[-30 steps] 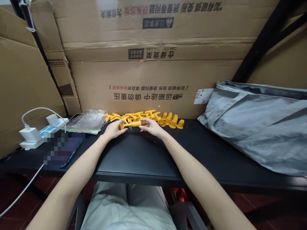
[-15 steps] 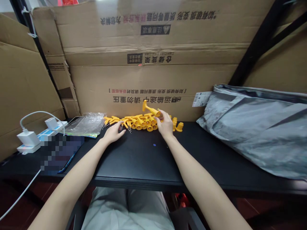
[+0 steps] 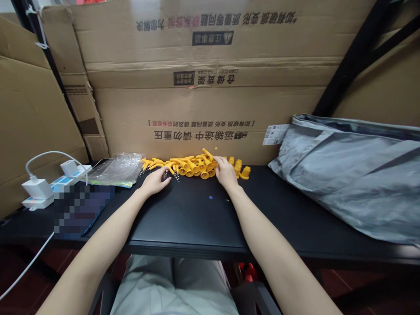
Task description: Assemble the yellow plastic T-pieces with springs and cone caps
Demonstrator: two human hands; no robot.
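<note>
A pile of yellow corkscrews (image 3: 192, 165) with T-shaped handles and bell-shaped bases lies against the cardboard. My right hand (image 3: 226, 171) is at its right end, fingers closed around the base end of a corkscrew (image 3: 208, 155) resting on top; the hand hides part of it. My left hand (image 3: 155, 180) rests on the table at the left, thumb and fingers apart, holding nothing. Close to its fingertips are yellow handles with bare metal spirals (image 3: 170, 169). Several loose yellow bell-shaped bases (image 3: 245, 172) stand just right of my right hand.
A cardboard sheet (image 3: 203, 105) walls the back of the black table (image 3: 187, 218). On the left are a power strip with chargers (image 3: 38, 189), a dark pixelated device (image 3: 85, 210) and a clear plastic bag (image 3: 123, 169). A grey bag (image 3: 348, 175) fills the right side. A small blue disc (image 3: 210, 197) lies in front.
My right hand has lowered the corkscrew from above the pile onto its top. My left hand has stayed in place.
</note>
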